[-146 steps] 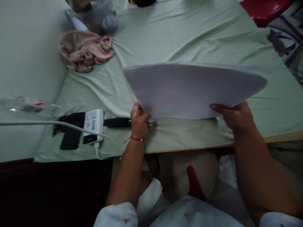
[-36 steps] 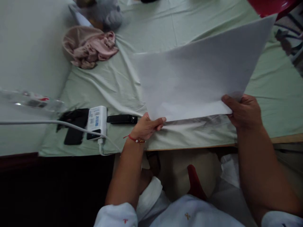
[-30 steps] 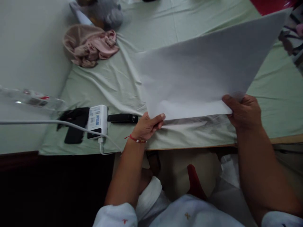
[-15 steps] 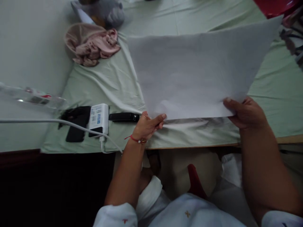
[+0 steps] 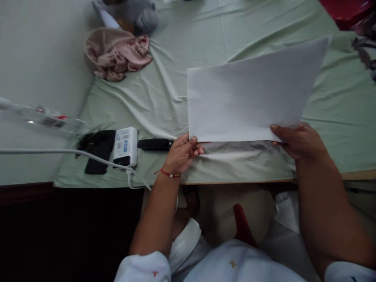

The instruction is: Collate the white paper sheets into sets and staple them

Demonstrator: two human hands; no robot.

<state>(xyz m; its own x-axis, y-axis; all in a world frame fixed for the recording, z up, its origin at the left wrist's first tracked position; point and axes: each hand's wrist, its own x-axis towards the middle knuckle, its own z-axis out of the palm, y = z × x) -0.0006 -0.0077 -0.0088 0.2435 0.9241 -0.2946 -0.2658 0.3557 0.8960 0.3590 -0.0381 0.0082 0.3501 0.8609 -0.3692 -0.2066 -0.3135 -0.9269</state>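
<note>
A blank white sheet of paper [image 5: 246, 98] is held up over the green-covered table, its far edge raised and its right far corner highest in the picture. My left hand [image 5: 183, 152], with a red string bracelet at the wrist, pinches the near left corner between thumb and fingers. My right hand [image 5: 302, 140] grips the near edge toward the right, thumb on top and fingers underneath. Below the near edge, a crumpled, shiny, clear-looking sheet [image 5: 249, 148] lies on the cloth. A black, narrow object [image 5: 155, 144] lies just left of my left hand.
Left of my hands lie a white power bank [image 5: 126, 145] with a plugged-in cable [image 5: 88, 154], a dark phone [image 5: 98, 156] and a clear plastic bottle [image 5: 49, 119]. A pink cloth [image 5: 120, 56] is bunched by the wall. A red object [image 5: 346, 13] stands far right.
The paper has come down lower and tilted flatter, with its left edge shifted right. Both hands have moved slightly, still holding its near edge.
</note>
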